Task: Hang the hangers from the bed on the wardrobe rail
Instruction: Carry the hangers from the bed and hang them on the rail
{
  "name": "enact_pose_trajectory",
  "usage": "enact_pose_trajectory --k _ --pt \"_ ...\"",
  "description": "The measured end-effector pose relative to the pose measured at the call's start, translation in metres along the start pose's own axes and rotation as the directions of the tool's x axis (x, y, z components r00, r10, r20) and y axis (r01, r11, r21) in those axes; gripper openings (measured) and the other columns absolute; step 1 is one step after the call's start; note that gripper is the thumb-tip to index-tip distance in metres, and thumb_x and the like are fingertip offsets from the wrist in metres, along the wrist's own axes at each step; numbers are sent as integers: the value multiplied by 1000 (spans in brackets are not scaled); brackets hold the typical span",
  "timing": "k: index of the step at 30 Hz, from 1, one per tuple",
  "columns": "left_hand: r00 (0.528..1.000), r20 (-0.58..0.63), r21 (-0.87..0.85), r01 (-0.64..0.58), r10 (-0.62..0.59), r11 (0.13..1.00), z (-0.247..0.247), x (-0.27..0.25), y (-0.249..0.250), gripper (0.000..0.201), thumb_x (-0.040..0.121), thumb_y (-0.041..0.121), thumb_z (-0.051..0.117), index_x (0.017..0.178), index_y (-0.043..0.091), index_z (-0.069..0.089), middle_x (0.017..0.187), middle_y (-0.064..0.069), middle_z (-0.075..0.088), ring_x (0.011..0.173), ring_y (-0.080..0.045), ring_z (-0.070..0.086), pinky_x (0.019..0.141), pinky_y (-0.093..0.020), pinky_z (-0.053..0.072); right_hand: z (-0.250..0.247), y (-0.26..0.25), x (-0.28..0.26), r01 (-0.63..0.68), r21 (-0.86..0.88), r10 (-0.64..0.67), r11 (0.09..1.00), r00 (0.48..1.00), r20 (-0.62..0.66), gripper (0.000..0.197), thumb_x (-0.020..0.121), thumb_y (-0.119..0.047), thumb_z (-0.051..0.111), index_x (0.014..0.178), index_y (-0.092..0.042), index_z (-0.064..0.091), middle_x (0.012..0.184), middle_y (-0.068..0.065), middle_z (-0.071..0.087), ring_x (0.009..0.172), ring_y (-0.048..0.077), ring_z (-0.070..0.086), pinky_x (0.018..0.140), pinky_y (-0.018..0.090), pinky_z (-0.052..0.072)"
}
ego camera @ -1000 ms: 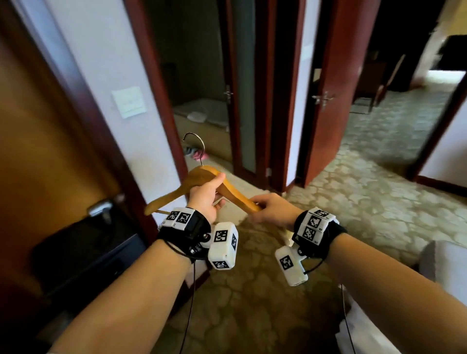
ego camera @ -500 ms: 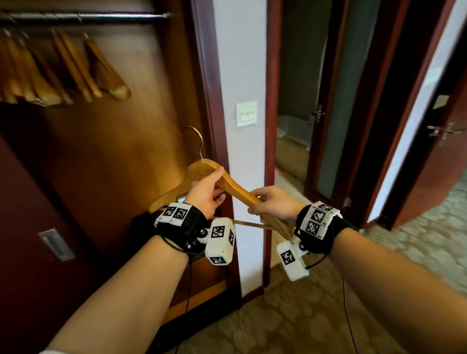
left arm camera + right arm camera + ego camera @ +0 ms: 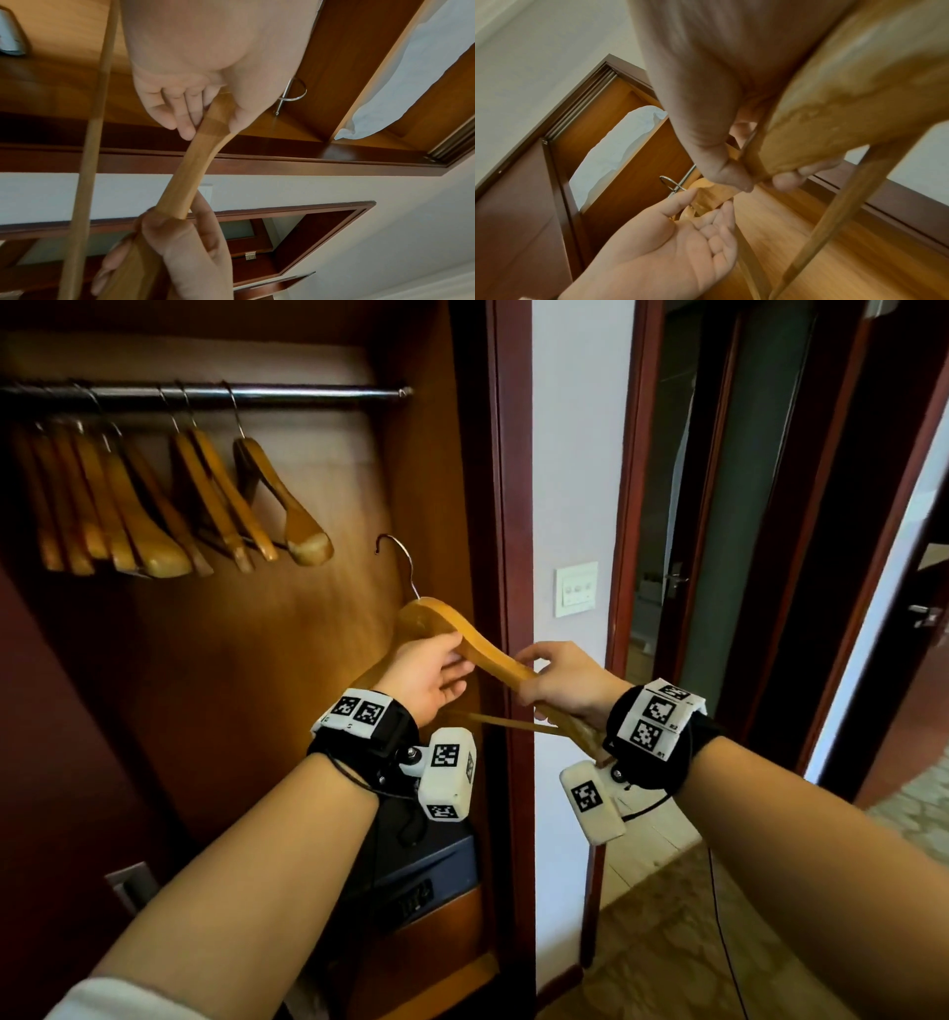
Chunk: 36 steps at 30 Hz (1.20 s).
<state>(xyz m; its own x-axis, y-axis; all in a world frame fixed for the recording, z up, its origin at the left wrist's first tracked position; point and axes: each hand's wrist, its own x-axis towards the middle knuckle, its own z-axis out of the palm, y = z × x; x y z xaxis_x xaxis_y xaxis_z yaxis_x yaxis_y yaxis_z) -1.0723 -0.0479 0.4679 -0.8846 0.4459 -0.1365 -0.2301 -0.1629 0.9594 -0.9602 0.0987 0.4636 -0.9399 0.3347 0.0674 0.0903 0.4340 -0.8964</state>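
I hold a wooden hanger [image 3: 436,618] with a metal hook [image 3: 398,559] in front of the open wardrobe. My left hand [image 3: 431,667] grips it near the neck, thumb on one side and fingers on the other [image 3: 180,115]. My right hand [image 3: 560,683] grips the hanger's right arm [image 3: 834,121] lower down. The hanger's crossbar [image 3: 508,724] runs below both hands. The chrome wardrobe rail [image 3: 287,394] spans the top of the wardrobe, above and left of the hook. Several wooden hangers [image 3: 215,500] hang on the rail.
The wardrobe's right side panel and dark red frame [image 3: 506,557] stand just behind the hanger. A dark safe [image 3: 426,875] sits low in the wardrobe. A light switch [image 3: 576,590] is on the white wall to the right, with open doorways [image 3: 667,557] beyond.
The view has swung left from the hallway to the open wardrobe, bringing the rail and hung hangers into sight. Both hands keep the same hold on the hanger.
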Motion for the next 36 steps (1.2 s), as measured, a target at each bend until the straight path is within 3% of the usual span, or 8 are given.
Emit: enact_pose_trajectory --k 4,8,13,19,22,27,30,36 --pt "995 18 39 -103 102 994 -16 20 18 9 96 13 58 104 15 59 113 -11 68 96 -22 67 69 -31 50 10 -21 28 21 30 -20 999 999 -25 39 79 9 61 114 -7 58 76 14 59 48 23 55 46 28 48" --pt "971 20 126 -237 237 963 -26 36 37 36 91 11 65 126 17 56 113 -6 69 97 -19 70 66 -30 52 16 -40 60 84 41 -83 996 995 -47 36 82 7 64 116 -6 57 79 13 58 48 20 57 48 30 50" --pt "912 25 296 -397 409 869 -32 57 68 28 94 13 60 121 20 64 116 -1 68 103 -16 66 70 -26 52 24 -63 110 132 107 -132 985 991 -6 37 85 7 65 119 -5 56 77 15 57 51 20 57 45 27 50" --pt "752 -66 511 -539 655 670 -47 87 110 30 89 3 58 114 18 66 114 2 64 105 -9 59 89 -22 49 40 -94 180 186 162 -200 969 977 79 38 87 7 64 122 -5 56 75 16 59 51 21 58 45 28 53" --pt "641 -85 610 -572 763 548 -57 101 133 28 86 2 58 105 20 67 110 3 65 102 -6 59 86 -15 45 48 -112 209 205 200 -225 958 971 80 37 86 8 64 121 -4 56 69 14 57 47 20 56 42 26 52" --pt "539 -141 708 -532 831 465 -84 123 158 26 85 9 58 100 28 67 114 4 62 104 -5 57 91 -25 48 59 -139 249 240 205 -264 949 959 99 44 87 6 65 128 -3 52 71 15 58 46 20 57 43 28 52" --pt "523 -155 755 -484 838 442 -94 136 163 27 83 11 58 100 29 67 116 5 61 108 -11 56 95 -34 49 63 -149 265 272 202 -297 941 949 105 42 87 8 64 126 -1 52 70 14 55 42 18 54 40 27 50" --pt "580 -206 745 -430 788 511 -95 150 165 25 74 19 57 91 34 66 111 1 64 94 -25 65 83 -42 56 68 -162 286 318 205 -345 926 932 113 30 87 10 62 110 -6 51 77 17 54 45 21 52 41 29 48"
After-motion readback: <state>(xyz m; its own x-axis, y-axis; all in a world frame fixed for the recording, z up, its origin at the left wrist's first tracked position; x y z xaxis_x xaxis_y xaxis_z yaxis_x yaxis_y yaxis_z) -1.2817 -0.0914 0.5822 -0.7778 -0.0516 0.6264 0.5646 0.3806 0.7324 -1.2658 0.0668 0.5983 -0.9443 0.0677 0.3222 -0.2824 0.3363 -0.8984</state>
